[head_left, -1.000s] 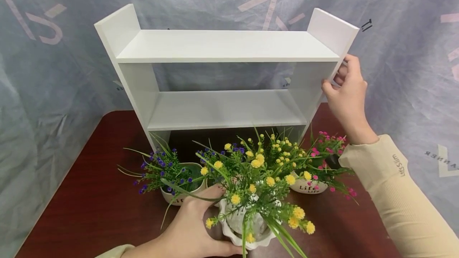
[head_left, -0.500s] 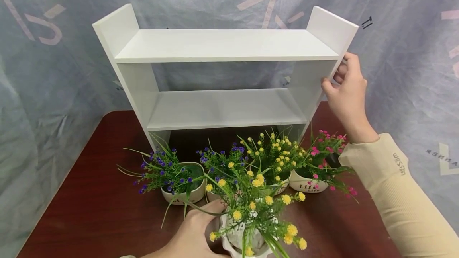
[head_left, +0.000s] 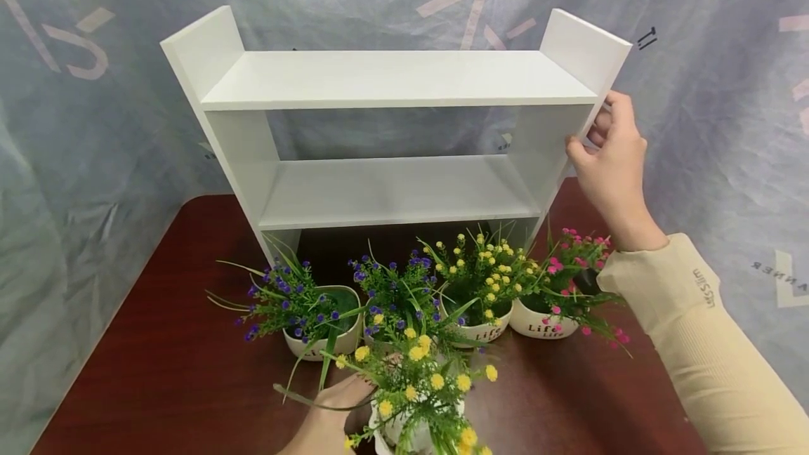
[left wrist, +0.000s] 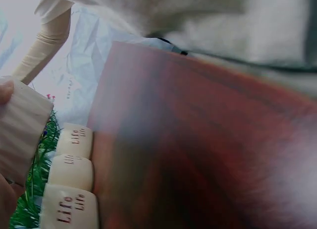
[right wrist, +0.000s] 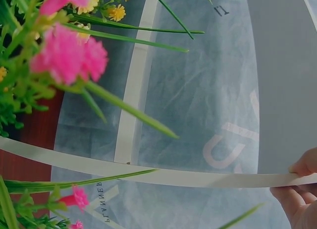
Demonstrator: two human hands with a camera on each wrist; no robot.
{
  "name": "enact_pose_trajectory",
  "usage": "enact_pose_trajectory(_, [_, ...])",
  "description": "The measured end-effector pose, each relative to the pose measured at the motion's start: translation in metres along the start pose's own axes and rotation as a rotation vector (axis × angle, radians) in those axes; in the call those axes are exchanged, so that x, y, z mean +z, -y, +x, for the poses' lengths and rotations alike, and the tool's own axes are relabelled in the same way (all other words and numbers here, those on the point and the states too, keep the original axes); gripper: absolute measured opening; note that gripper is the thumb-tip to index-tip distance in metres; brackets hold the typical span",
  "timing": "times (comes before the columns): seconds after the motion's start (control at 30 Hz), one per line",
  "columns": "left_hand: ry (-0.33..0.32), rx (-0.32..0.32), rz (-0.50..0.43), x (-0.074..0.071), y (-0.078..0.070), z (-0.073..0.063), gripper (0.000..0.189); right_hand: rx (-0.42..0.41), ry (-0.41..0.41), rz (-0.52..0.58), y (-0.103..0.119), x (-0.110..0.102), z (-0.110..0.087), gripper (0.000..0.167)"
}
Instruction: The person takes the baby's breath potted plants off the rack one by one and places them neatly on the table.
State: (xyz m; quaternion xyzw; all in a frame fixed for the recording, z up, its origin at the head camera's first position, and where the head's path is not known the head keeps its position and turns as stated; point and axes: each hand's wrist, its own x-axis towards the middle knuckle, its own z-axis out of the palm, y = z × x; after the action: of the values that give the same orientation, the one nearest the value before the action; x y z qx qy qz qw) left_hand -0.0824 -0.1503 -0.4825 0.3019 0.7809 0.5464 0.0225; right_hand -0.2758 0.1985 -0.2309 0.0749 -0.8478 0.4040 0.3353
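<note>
At the bottom centre of the head view, my left hand (head_left: 333,414) holds a white scalloped flowerpot (head_left: 385,434) of yellow artificial flowers (head_left: 413,378). The left wrist view shows the ribbed white side of this flowerpot (left wrist: 24,132) between my thumb and fingers, above the table. My right hand (head_left: 609,163) grips the right side panel of a white two-tier shelf (head_left: 398,79); in the right wrist view the thumb and fingers pinch the panel's edge (right wrist: 208,180). Both boards of the shelf are bare.
In front of the shelf, several cream "Life" pots stand in a row: purple flowers (head_left: 287,307), more purple flowers (head_left: 398,293), yellow flowers (head_left: 489,272) and pink flowers (head_left: 571,269). They rest on a dark red table (head_left: 145,343). A grey patterned cloth (head_left: 88,125) hangs behind.
My left hand has drawn the pot of yellow flowers toward me and slightly left, uncovering more of the row behind it. My right hand keeps its grip on the shelf.
</note>
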Motion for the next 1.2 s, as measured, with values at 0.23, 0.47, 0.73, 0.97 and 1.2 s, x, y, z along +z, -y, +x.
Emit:
enact_pose_trajectory(0.23, [-0.018, -0.124, 0.034, -0.002, -0.002, -0.006, 0.094, 0.009, -0.006, -0.012, 0.000, 0.000, 0.000, 0.047])
enact_pose_trajectory(0.47, [-0.125, 0.083, 0.339, -0.001, -0.011, 0.002, 0.076, 0.008, -0.001, -0.008, -0.001, 0.001, 0.001, 0.047])
enact_pose_trajectory(0.73, [-0.162, 0.079, 0.391, 0.003, -0.019, 0.009, 0.078, 0.005, 0.003, -0.003, -0.001, 0.001, -0.001, 0.047])
enact_pose_trajectory(0.97, [-0.218, 0.137, 0.386, 0.007, -0.017, 0.014, 0.075, -0.002, -0.003, -0.012, -0.001, 0.001, -0.001, 0.048])
enact_pose_trajectory(1.2, [-0.218, 0.035, 0.335, 0.006, -0.016, 0.021, 0.075, 0.003, 0.000, -0.015, -0.001, 0.002, 0.000, 0.048])
